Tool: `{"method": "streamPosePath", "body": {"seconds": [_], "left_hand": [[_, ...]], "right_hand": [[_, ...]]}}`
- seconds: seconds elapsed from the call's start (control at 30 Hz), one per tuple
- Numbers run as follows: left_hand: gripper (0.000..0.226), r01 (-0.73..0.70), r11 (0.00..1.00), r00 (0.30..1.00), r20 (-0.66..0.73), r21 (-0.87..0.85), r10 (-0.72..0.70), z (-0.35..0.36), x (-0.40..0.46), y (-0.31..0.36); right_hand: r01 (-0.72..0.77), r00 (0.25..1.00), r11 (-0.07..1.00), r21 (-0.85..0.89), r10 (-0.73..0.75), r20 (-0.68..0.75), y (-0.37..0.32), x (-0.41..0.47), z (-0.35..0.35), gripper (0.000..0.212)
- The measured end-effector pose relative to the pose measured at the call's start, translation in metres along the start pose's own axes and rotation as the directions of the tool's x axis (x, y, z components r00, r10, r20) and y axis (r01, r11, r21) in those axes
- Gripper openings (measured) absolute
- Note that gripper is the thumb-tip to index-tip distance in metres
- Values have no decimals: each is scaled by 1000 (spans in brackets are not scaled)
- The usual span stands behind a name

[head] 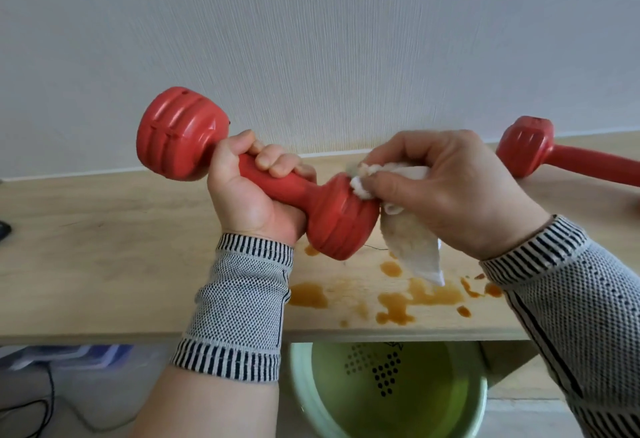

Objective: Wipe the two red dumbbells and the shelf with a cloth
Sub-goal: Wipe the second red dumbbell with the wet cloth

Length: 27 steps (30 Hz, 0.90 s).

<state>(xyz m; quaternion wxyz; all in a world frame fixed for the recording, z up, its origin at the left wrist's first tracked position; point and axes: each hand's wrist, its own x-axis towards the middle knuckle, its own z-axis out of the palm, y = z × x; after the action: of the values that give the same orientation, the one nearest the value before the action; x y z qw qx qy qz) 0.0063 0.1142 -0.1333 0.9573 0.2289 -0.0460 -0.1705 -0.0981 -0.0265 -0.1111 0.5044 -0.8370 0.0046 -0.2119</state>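
Against the wall, shelf (104,264): long pale wooden board spanning the view, blotched with brown spill (398,302) near the front edge, right of centre; not yet wiped there, judging by the wet-looking stains.

Below the shelf, basin (304,385): green, holding water and a perforated insert; probably for rinsing the cloth.

Above the shelf, held dumbbell (277,181): red, lifted clear of the board and tilted, far head up-left, near head down-right; likely held so to turn the near head toward the cloth and keep it off the spill.

At right edge, second dumbbell (533,150): red, lying on the shelf against the wall, partly cut off by the frame, well apart from both hands; clean or not, cannot tell.

Left hand (249,192): wrapped round the handle, fingers curled over, thumb behind; firm grip to steady the weight.

Right hand (446,188): fingertips pinching the cloth and pressing it onto the upper rim of the near head.

Cloth (408,247): whitish, bunched under the fingers, loose tail hanging just above the stains.

In the way: hanging tail liable to drag through the spill; second dumbbell to be lifted before the board under it can be wiped.

Far left edge, dark object (4,230): too little in view to name.
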Motion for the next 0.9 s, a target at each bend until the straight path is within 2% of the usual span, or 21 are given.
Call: {"method": "streamPosePath", "body": {"seconds": [0.1,0.17,0.23,0.33,0.43,0.5,0.57,0.73,0.83,0.9], "left_hand": [[19,7,1000,1000,9,-29,-7,-3,1,2],[16,30,998,999,41,-52,-28,-5,1,2],[13,107,988,986,140,-109,-91,-8,1,2],[12,234,956,930,326,-176,-168,-12,3,5],[13,243,959,906,388,-147,-170,-17,5,7],[13,264,955,886,425,-136,-184,-17,5,6],[12,263,960,877,437,-93,-198,-17,5,6],[14,254,966,880,426,-52,-208,-20,5,6],[14,234,970,910,367,-68,-194,-20,3,4],[14,226,969,927,328,-100,-182,-19,4,4]], "right_hand": [[19,1000,1000,10,-19,15,-2,-1,4,5],[-37,998,999,0,37,-57,5,3,3,9],[-116,986,993,-12,113,-123,13,5,0,13],[-165,967,972,167,193,-165,18,6,-11,21],[-145,983,920,364,176,-53,11,3,-14,21],[-123,992,935,331,115,43,6,0,-11,20],[-91,992,971,222,69,105,4,-1,-7,15],[-112,993,985,128,107,49,10,2,-4,11],[-73,994,989,132,63,85,4,2,-3,10],[-74,996,991,110,67,60,5,3,-3,10]]}}
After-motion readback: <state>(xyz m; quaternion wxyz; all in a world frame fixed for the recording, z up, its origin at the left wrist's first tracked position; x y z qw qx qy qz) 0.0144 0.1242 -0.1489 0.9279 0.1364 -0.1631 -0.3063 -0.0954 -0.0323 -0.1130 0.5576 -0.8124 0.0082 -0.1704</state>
